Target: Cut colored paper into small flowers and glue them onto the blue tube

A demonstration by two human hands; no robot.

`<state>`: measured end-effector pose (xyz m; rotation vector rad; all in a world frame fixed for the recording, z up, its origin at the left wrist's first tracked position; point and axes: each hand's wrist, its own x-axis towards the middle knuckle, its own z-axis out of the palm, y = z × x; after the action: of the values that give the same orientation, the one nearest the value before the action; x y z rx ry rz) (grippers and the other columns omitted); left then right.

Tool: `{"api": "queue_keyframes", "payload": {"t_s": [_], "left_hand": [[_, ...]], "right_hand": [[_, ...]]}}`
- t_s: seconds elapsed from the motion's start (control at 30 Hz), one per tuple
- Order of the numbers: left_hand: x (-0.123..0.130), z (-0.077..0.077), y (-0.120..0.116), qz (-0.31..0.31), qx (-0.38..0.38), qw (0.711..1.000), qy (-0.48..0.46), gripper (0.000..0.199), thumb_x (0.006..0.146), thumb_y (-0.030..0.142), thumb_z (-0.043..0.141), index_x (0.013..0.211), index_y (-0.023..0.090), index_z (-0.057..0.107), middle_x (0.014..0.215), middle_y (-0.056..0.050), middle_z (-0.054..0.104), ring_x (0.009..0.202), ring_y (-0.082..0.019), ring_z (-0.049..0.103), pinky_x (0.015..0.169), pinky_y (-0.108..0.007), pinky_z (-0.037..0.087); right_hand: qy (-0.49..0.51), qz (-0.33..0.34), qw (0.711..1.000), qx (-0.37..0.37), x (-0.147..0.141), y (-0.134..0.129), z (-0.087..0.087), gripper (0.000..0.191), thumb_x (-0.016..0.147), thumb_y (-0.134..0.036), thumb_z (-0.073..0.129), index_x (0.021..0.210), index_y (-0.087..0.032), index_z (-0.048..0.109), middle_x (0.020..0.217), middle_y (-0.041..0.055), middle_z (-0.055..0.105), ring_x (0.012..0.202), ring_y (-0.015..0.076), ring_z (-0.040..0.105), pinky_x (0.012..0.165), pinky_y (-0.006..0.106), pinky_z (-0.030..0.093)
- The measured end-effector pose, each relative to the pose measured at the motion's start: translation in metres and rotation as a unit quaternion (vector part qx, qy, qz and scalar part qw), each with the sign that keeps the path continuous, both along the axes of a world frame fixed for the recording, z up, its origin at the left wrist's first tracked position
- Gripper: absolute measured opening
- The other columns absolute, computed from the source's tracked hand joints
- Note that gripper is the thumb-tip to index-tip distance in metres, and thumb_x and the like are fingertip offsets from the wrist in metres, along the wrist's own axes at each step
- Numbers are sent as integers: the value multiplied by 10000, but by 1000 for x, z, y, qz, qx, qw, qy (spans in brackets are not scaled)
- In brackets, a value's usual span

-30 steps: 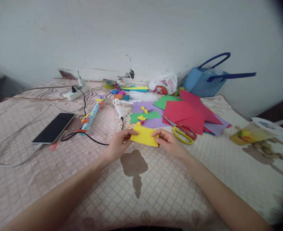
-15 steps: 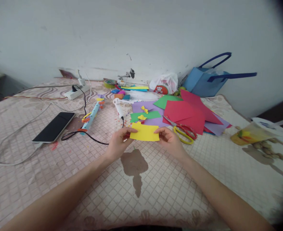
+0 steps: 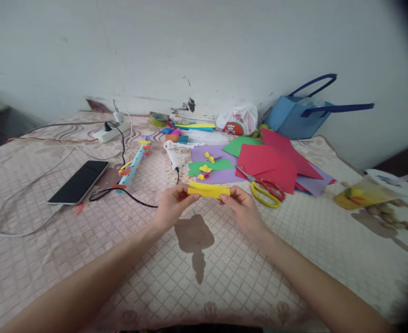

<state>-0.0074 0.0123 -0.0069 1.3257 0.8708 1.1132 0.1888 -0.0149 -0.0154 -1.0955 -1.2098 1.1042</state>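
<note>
A yellow piece of paper [image 3: 209, 190], folded or curled over lengthwise into a narrow strip, is held above the tablecloth. My left hand [image 3: 172, 206] pinches its left end, and my right hand [image 3: 244, 208] pinches the right end, thumbs toward me. Just beyond it, small yellow folded pieces [image 3: 206, 169] rest on a green paper strip [image 3: 225, 164], which lies over purple paper [image 3: 199, 152]. Scissors with red and yellow handles [image 3: 266, 194] lie to the right of my right hand, partly over red paper [image 3: 268, 162].
A phone [image 3: 79, 182] with a cable lies left, beside a decorated light blue strip [image 3: 132, 166]. Behind stand a white glue gun [image 3: 171, 155], a power strip [image 3: 112, 132], a plastic bag [image 3: 237, 121] and a blue bag [image 3: 296, 118]. A tilted cup [image 3: 360, 192] is at right.
The yellow paper was a flatter, taller rectangle and is now folded or curled narrower. Both thumbs have shifted to its lower edge, and a small yellow piece behind it shows more fully.
</note>
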Motion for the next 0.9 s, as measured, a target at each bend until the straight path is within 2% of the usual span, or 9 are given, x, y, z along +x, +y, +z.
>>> {"api": "queue_keyframes", "payload": {"t_s": [0.2,0.7,0.9], "left_hand": [[2,0,-3,48,-48,998,10,199,657,279,728,709,116,627,685,-41,682,613,-123,612,564,-222,461],[7,2,-8,101,-47,994,11,219,644,303,733,635,123,609,577,-2,627,527,-94,566,502,-196,425],[8,1,-9,117,-53,992,-12,253,623,277,752,629,139,540,544,18,608,525,-93,574,494,-186,423]], "right_hand": [[17,-46,999,-14,-6,-2,0,200,718,-304,674,628,-207,524,626,-20,563,625,134,528,619,266,425],[46,-62,997,-11,-11,-3,0,205,714,-278,687,630,-202,517,578,-29,594,540,115,534,566,261,420],[51,-59,997,-9,-11,-4,0,201,725,-269,680,630,-204,515,574,-32,586,537,113,526,577,265,415]]}}
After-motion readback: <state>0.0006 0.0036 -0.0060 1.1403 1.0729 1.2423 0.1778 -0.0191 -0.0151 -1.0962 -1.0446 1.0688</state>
